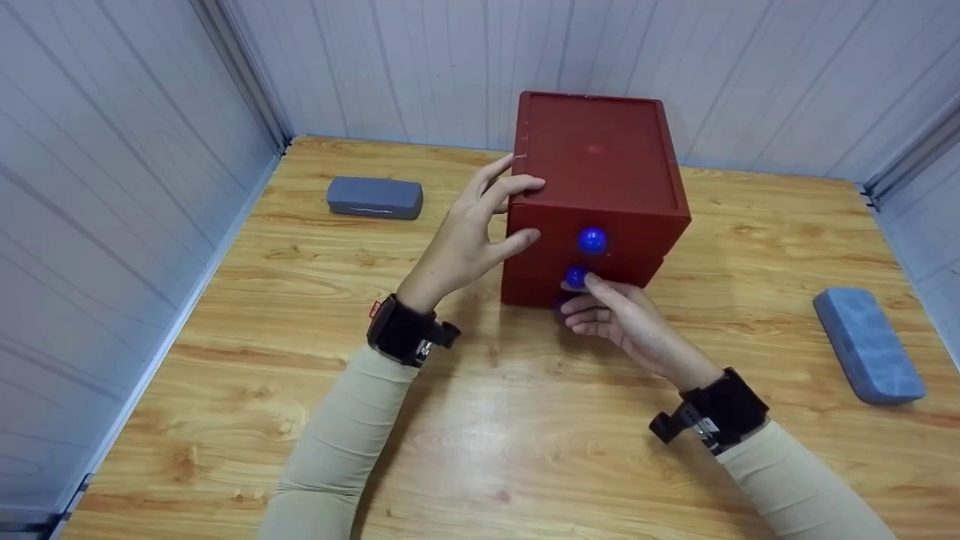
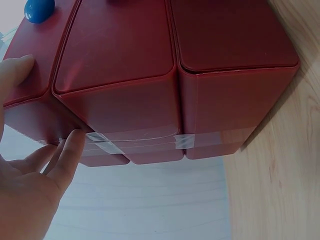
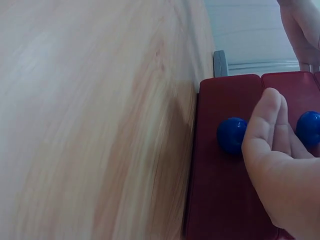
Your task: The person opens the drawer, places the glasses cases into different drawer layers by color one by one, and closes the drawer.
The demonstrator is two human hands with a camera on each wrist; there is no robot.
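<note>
Left hand [image 1: 480, 232] braces the left side of the red drawer box [image 1: 600, 165], fingers spread and mostly straight over its top-left edge, thumb on the front face; flat contact, not a grip. The left wrist view shows the same: fingertips [image 2: 75, 142] touching the box's side near some clear tape [image 2: 182, 141]. Right hand [image 1: 615, 315] is at the lower front of the box, fingers loosely extended at the blue knobs; the lowest knob [image 3: 231, 135] sits just beside its fingertips in the right wrist view, with the middle knob [image 1: 576, 277] just above them in the head view. Cannot tell for sure whether it pinches a knob; nothing shows fingers closed round one, so it reads as touching only. Top knob [image 1: 592, 240] is untouched. The box stands toward the far edge of the tabletop [image 1: 480, 442], about midway across. As far as it shows, all drawers look shut or barely started, the bottom one perhaps out a sliver, so the pulling looks not yet done, just the bracing and the reach. A grey case [image 1: 373, 197] lies near the far-left corner, a blue-grey case [image 1: 868, 345] by the right edge.
</note>
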